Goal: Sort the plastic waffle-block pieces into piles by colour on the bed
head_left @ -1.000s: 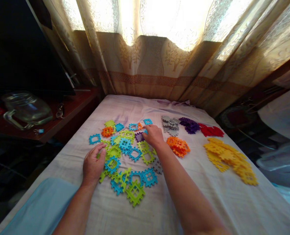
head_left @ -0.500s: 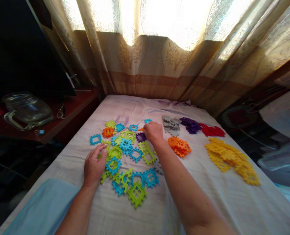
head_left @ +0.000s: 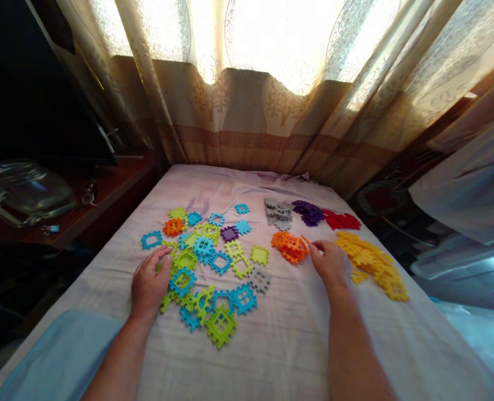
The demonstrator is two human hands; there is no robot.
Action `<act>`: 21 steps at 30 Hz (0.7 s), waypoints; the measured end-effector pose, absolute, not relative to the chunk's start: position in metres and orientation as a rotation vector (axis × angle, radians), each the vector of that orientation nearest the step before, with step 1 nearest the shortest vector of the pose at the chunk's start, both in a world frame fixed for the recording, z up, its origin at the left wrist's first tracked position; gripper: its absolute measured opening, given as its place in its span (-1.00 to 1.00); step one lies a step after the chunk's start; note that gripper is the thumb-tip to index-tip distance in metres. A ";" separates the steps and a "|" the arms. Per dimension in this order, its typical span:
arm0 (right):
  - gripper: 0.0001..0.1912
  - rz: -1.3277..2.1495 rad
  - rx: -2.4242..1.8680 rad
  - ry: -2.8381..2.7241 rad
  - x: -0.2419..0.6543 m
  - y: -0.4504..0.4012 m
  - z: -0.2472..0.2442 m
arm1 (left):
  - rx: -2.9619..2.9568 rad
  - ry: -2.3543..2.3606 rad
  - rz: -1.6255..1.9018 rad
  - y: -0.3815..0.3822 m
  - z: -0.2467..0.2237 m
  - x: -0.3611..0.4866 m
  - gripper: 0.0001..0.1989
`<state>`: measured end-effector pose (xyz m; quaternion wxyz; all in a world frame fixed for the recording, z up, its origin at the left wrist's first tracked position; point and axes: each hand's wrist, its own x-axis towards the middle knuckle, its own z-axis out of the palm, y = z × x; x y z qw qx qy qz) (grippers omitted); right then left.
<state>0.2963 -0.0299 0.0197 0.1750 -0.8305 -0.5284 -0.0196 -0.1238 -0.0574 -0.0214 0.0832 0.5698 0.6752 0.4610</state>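
Note:
My right hand (head_left: pixel 329 262) pinches an orange piece (head_left: pixel 305 240) at the right edge of the orange pile (head_left: pixel 289 248). Beside the mixed blue and green toothed pieces (head_left: pixel 186 259), my left hand (head_left: pixel 151 281) rests with bent fingers apart, nothing seen in it. One orange piece (head_left: pixel 174 226) and a purple piece (head_left: pixel 229 233) lie among the mixed ones. A grey piece (head_left: pixel 259 279) sits at their right side. Further back are a grey pile (head_left: pixel 278 213), a purple pile (head_left: pixel 308 213) and a red pile (head_left: pixel 341 219). A yellow pile (head_left: pixel 374 262) lies right of my right hand.
The pieces lie on a pale sheet (head_left: pixel 280 345) before a curtain (head_left: pixel 247 111). At the left, a glass jug (head_left: pixel 29 192) stands on a dark red table (head_left: pixel 130 175) near a black screen (head_left: pixel 33 94). A light blue cloth (head_left: pixel 63 353) lies at the lower left.
My right hand has moved right, from the back of the mixed pieces to the orange pile, with an orange piece in its fingers. The view has shifted slightly right; my left hand stays beside the pieces.

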 end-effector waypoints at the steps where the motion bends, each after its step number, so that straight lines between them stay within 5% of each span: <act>1: -0.68 -0.043 -2.358 -1.502 0.297 -0.030 0.019 | 1.700 2.016 1.378 -0.057 -0.021 -0.124 -0.68; 9: -0.69 -0.104 -2.169 -1.688 0.257 -0.026 0.036 | 1.689 2.017 1.382 -0.058 -0.022 -0.123 -0.67; 21: -0.69 0.140 -1.327 -2.525 0.060 0.032 0.055 | 1.432 2.097 1.529 -0.060 -0.021 -0.122 -0.64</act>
